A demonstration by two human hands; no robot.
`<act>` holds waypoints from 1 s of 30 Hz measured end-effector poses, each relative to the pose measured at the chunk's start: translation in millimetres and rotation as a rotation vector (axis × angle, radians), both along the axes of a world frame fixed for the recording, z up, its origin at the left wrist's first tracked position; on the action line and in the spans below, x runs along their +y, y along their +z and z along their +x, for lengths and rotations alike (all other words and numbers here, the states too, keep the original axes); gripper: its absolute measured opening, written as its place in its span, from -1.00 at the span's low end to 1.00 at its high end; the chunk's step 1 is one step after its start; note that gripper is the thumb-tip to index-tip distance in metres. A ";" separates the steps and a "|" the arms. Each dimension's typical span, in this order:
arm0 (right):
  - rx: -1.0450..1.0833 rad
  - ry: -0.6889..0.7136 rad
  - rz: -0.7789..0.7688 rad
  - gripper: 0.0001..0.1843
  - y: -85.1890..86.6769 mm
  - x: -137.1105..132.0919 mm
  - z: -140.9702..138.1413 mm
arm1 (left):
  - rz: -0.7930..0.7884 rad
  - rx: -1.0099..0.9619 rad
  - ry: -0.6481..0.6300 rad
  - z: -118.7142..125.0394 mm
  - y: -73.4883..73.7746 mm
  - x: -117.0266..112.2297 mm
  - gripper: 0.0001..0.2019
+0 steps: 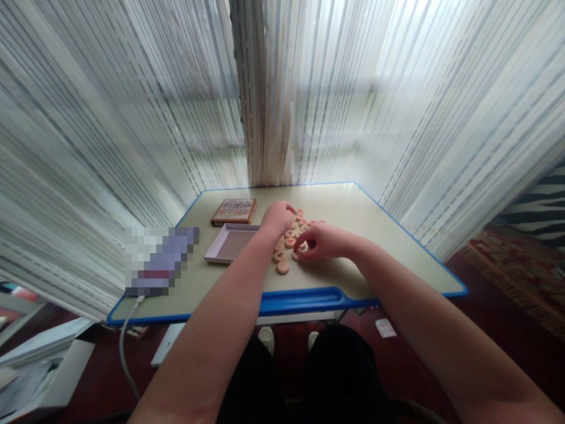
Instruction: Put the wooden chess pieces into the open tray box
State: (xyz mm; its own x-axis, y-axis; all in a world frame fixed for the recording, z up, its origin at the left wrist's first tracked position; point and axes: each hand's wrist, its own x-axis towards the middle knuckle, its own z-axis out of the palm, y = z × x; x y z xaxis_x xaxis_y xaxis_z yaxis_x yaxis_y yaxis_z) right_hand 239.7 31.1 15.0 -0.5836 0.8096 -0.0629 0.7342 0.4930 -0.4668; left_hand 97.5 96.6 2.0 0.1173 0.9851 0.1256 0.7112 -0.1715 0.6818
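Round wooden Chinese chess pieces point(289, 242) with red and black characters lie in a loose cluster on the pale table point(388, 262). At the cluster's far left edge is my left hand point(279, 217), its fingers curled down and closed; what they hold, if anything, is hidden. My right hand point(324, 241) reaches in from the right, thumb and fingers closed around a Chinese chess piece point(296, 256) on the table. Just nearer to me lies a blank-faced piece point(283, 267), beside one with a black character point(279, 255).
Left of the pieces sits an open shallow box tray point(212, 259), partly covered by my left forearm. Behind it is a printed box lid point(233, 211). A blurred purple device point(170, 259) with a white cable point(126, 347) rests at the table's left edge. Sheer curtains point(176, 106) hang behind.
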 end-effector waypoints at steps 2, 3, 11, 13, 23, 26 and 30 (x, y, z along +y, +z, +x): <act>-0.016 0.007 0.013 -0.69 0.9 -0.9 0.4 | 0.033 0.033 0.020 0.5 0.6 -3.5 -0.72; -0.021 0.007 0.021 -0.69 1.2 -1.0 0.5 | 0.052 0.054 0.030 1.2 0.7 -5.3 -0.72; -0.033 -0.069 0.073 -0.79 -0.1 3.7 -1.0 | 0.132 0.114 0.018 6.9 -0.8 -10.4 -0.74; -0.019 -0.070 0.088 -0.80 -1.7 6.0 -0.1 | 0.126 0.100 0.017 6.4 -0.3 -10.7 -0.74; 0.152 -0.115 -0.013 -0.78 -9.9 12.1 3.2 | 0.251 0.249 0.087 6.9 8.9 -21.5 -0.72; 0.179 -0.125 -0.032 -0.75 -11.7 13.2 4.0 | 0.276 0.260 0.096 7.4 10.8 -24.1 -0.73; 0.147 -0.113 -0.034 -0.74 -12.9 14.8 4.5 | 0.296 0.256 0.096 7.3 11.8 -25.0 -0.72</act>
State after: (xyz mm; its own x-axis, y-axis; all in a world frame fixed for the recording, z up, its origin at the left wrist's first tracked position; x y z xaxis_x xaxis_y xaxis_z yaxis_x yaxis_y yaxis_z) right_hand 244.2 46.0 2.1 -0.4942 0.8693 -0.0121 0.7063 0.3933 -0.5886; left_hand 104.8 71.6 13.9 0.0913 0.9186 0.3845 0.8739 -0.2590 0.4113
